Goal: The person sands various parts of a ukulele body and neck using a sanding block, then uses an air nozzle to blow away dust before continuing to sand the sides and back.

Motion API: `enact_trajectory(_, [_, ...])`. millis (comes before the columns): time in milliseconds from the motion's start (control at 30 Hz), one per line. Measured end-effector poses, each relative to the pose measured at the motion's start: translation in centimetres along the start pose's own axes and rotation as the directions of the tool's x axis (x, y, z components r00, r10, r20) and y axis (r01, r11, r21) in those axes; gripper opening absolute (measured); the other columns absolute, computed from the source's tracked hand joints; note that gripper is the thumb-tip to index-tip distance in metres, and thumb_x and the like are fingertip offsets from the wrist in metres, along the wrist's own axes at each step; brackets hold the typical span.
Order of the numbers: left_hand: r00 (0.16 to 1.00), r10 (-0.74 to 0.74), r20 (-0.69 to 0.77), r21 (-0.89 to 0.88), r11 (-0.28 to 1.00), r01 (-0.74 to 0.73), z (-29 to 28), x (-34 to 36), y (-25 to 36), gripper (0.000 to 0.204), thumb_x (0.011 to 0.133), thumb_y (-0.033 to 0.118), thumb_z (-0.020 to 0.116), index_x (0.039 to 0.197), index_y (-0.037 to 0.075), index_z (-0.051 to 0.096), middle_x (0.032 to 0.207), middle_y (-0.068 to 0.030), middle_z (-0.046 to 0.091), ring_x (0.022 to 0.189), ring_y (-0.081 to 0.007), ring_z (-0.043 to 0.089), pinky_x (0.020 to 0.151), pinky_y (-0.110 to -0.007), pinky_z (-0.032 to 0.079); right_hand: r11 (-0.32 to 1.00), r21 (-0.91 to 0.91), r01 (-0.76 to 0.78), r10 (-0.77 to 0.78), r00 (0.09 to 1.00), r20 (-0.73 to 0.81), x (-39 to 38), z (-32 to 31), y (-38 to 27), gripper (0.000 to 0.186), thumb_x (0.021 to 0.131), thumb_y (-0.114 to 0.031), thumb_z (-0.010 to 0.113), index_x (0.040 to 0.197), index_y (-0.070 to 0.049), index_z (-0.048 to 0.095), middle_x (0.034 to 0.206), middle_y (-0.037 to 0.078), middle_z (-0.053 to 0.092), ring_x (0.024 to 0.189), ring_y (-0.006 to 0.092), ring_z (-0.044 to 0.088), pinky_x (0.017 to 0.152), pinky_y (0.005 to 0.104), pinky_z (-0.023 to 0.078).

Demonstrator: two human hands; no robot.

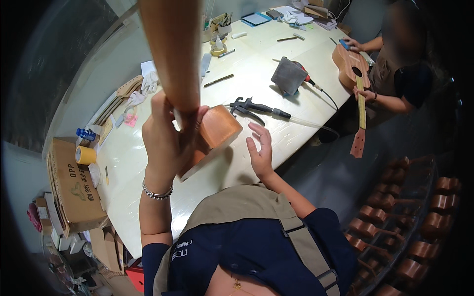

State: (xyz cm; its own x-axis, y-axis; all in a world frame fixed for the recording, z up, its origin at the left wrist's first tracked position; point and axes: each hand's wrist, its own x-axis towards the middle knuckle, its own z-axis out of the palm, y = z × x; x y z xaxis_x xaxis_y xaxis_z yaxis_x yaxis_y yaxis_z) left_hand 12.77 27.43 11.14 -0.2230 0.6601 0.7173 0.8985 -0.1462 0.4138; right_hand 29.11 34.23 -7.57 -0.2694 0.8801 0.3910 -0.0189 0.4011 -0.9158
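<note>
"Where's the air gun (254, 107)?"
"On the table (123, 190), right of the instrument (219, 127) in the left hand (165, 135). The pen (218, 80) lies farther back."
"And the cardboard box (74, 172)?"
"Along the left edge. The ukulele (345, 66) is by the right, in a co-worker's hands (366, 95)."

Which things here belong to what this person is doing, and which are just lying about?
In use, seemingly:
wooden instrument, neck gripped by the left hand
right hand, open beside it
perhaps the black air gun, lying nearby

Lying about, apparently:
yellow tape roll
white gloves
cardboard box
</note>
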Motion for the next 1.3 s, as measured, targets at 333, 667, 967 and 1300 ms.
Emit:
enact_trajectory(333, [0.994,-0.092,-0.059,-0.010,0.996,0.092,-0.9,-0.2,-1.1,0.054,0.077,0.025,0.075,0.110,0.002,0.039,0.087,-0.0104,0.058,0.066,-0.0157,0.060,0.058,-0.026,0.050,0.611,-0.317,0.725,-0.628,0.688,0.364,4.9,0.0,-7.6,0.048,0.068,-0.030,0.074,0.114,-0.025,0.061,0.123,0.007,0.050,0.113,0.0252,0.048,0.099,0.0400,0.036])
enact_trajectory(667, [0.988,-0.126,-0.095,-0.090,0.989,0.117,-1.0,-0.5,-1.3,0.048,0.076,0.014,0.075,0.108,0.000,0.043,0.090,-0.0111,0.059,0.072,-0.0167,0.061,0.064,-0.025,0.049,0.200,-0.483,0.852,-0.741,0.454,0.494,7.3,0.1,-7.8,0.030,0.077,-0.039,0.066,0.106,-0.032,0.060,0.126,-0.003,0.050,0.120,0.0170,0.044,0.108,0.0443,0.027])
enact_trajectory(967, [0.882,-0.402,-0.245,-0.616,0.767,0.178,-6.6,-3.8,-6.7,0.048,0.086,0.005,0.053,0.128,-0.007,0.034,0.082,-0.0100,0.057,0.074,-0.0200,0.059,0.081,-0.038,0.049,0.823,-0.412,0.390,-0.312,0.918,0.247,7.9,0.3,1.4,0.024,0.081,-0.023,0.065,0.100,-0.008,0.060,0.110,0.009,0.056,0.105,0.0287,0.051,0.090,0.0424,0.038])
enact_trajectory(1300, [0.797,-0.403,-0.450,-0.450,0.873,0.188,-10.2,-6.5,-9.2,0.053,0.089,0.007,0.051,0.137,-0.004,0.029,0.076,-0.0042,0.045,0.065,-0.0124,0.044,0.066,-0.030,0.040,0.913,-0.302,0.274,-0.027,0.779,0.626,7.9,11.9,12.4,0.014,0.078,-0.016,0.065,0.089,-0.008,0.064,0.087,0.010,0.062,0.085,0.0293,0.055,0.075,0.0398,0.044])
